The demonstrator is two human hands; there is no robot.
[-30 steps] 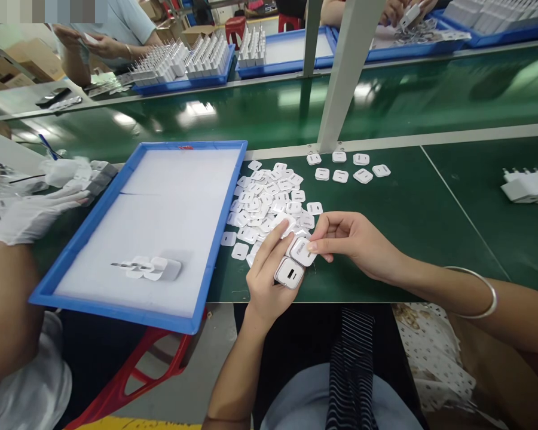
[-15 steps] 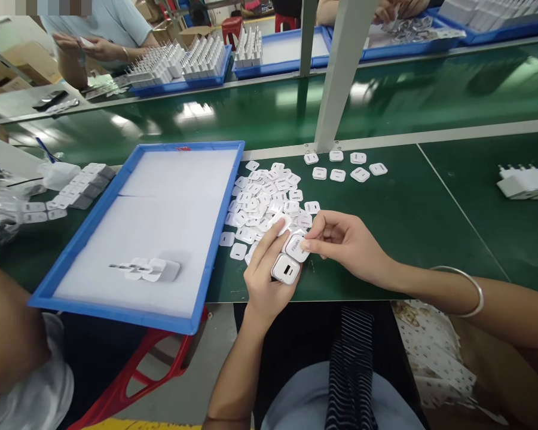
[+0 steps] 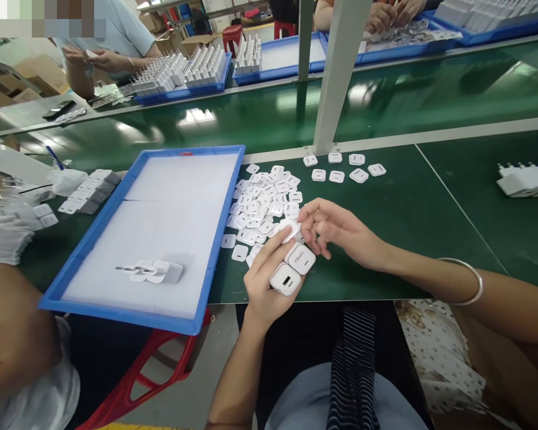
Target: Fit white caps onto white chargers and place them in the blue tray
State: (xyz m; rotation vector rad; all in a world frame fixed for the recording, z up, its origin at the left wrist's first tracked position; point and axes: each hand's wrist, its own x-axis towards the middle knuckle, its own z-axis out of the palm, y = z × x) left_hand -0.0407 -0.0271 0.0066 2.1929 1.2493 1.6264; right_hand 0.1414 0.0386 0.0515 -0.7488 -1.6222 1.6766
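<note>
Left hand (image 3: 266, 283) grips two white chargers (image 3: 293, 269), side by side, port faces up, fingers wrapped along their left side. Right hand (image 3: 332, 230) is just right of and above them, fingers parted and half curled, nothing visible in grip. Tray (image 3: 161, 221) sits left of the hands, a few white blocks (image 3: 161, 272) near its close end. Cap pile (image 3: 255, 200) lies just beyond the left fingers. Seven spare caps (image 3: 336, 177) sit farther back, spaced apart. Far side, past the green belt (image 3: 260, 110): blue tray with plugs (image 3: 201, 64), prongs up.
</note>
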